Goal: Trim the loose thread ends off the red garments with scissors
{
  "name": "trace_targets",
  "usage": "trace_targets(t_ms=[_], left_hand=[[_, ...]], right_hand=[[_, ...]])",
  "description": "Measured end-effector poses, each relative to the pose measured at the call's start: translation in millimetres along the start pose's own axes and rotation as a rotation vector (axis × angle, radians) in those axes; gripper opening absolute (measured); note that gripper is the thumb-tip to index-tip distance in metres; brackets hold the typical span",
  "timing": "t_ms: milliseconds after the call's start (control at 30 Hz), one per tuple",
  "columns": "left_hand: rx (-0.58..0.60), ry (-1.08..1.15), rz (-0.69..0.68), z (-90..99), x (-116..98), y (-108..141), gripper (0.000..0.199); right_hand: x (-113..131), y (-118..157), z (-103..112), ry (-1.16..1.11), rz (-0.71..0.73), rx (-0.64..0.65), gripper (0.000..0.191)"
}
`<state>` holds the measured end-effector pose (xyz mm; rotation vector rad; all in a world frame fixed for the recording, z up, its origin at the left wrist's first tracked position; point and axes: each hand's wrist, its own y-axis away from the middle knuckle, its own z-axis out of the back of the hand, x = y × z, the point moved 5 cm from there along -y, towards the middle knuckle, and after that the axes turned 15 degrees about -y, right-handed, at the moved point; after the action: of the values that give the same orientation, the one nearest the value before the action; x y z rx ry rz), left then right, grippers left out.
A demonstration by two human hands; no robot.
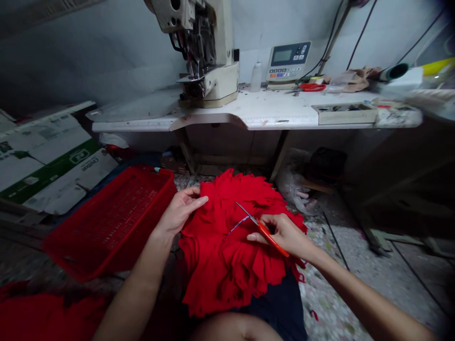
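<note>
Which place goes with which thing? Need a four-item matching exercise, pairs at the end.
Things
1. orange-handled scissors
2. red cloth pile
3. red basket
4. translucent bottle

Places
A. on the table, between sewing machine and control panel
B. in the right hand
C. left of the cloth, lower than the tabletop
D. under the left thumb, at its edge

Pairs: 1-B; 2-D; 3-C; 4-A
</note>
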<state>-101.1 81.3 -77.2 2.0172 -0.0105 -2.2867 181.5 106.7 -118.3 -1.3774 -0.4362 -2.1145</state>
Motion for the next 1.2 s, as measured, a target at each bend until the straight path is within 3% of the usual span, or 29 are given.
trace_targets(t_ms=[200, 367, 700, 1200], left_hand=[[0.023, -0.172, -0.011, -16.3, -10.2, 15.2, 0.026], [0.068, -0.109, 0.008, -22.9, -15.2, 19.6, 0.029], [0.114, -0.138, -0.043, -35.6, -14.9, 18.8, 0.032], [0.159, -0.057, 0.009, -44.0, -1.0, 21.5, 0.025]], right_hand=[[7.4, 2.8, 0.6, 0.059, -0.019, 0.017, 0.051], [20.0, 4.2, -1.5, 0.210, 0.017, 0.055, 0.040], [48.1, -17.3, -12.2, 0.328, 0.076, 0.115, 0.046], [40.1, -25.5, -11.1, 0.322, 0.093, 0.116, 0.046]])
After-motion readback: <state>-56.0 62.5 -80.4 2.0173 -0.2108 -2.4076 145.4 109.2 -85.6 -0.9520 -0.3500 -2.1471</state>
